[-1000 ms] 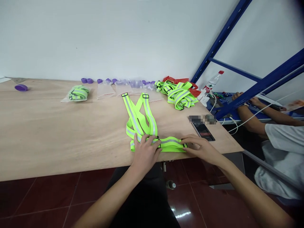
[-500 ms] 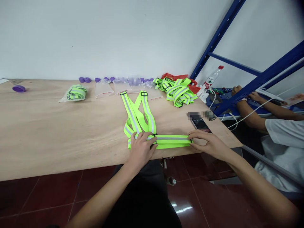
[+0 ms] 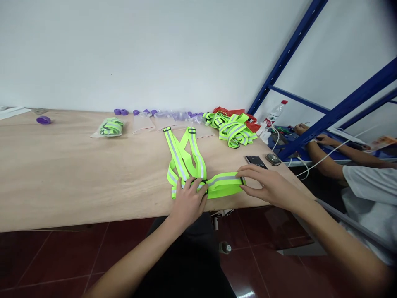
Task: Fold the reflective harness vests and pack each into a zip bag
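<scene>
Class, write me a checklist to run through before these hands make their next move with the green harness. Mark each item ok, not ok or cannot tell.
1. Left hand rests on the harness: ok.
2. Right hand has the belt by its buckled end: ok, between thumb and fingers.
3. Belt flat between the hands: not ok, it curves and its layers stand apart.
4. Shoulder straps free of twists: cannot tell, they overlap and the left hand hides part.
5. Phone clear of the right hand: cannot tell, the hand covers its near end.
6. Pile apart from the harness: ok.
</scene>
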The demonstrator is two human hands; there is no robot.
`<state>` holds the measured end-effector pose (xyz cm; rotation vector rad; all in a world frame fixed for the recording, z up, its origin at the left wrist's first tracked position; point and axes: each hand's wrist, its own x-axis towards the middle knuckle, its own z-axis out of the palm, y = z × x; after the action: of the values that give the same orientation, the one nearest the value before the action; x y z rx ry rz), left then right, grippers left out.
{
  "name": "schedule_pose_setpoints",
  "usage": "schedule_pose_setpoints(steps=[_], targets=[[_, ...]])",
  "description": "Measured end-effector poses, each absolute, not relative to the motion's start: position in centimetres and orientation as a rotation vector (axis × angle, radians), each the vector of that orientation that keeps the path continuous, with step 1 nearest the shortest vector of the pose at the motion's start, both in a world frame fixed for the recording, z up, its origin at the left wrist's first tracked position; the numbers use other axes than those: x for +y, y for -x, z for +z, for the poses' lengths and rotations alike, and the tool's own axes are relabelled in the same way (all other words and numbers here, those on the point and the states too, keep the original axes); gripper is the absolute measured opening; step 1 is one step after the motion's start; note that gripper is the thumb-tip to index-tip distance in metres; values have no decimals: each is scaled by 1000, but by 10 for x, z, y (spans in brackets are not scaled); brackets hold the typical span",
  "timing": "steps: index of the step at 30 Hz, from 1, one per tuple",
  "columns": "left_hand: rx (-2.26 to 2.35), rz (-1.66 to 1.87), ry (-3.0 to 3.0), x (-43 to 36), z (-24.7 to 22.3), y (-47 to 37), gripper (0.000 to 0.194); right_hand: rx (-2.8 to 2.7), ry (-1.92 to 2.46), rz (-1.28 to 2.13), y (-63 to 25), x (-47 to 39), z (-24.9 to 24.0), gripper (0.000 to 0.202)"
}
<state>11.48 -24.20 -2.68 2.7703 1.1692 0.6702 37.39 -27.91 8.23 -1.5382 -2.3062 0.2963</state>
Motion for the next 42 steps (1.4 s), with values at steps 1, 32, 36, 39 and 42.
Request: schedule_pose_setpoints(steps=[1, 32, 36, 39, 42], targets=[[1164, 666, -2780, -244, -27, -115, 33, -2368, 1563, 271, -372, -278, 88, 26], [1182, 581, -2742, -259, -38, -119, 34, -2492, 1425, 752, -279, -217, 68, 52], [1169, 542, -2739, -258, -38, -119, 36, -2459, 1360, 758, -269, -212, 65, 31], [1167, 570, -2781, -257, -35, -119, 41, -2582, 1339, 788, -269, -212, 65, 44], [1176, 569, -2790, -257, -34, -119, 43, -2696, 1381, 702, -270, -213, 62, 50]])
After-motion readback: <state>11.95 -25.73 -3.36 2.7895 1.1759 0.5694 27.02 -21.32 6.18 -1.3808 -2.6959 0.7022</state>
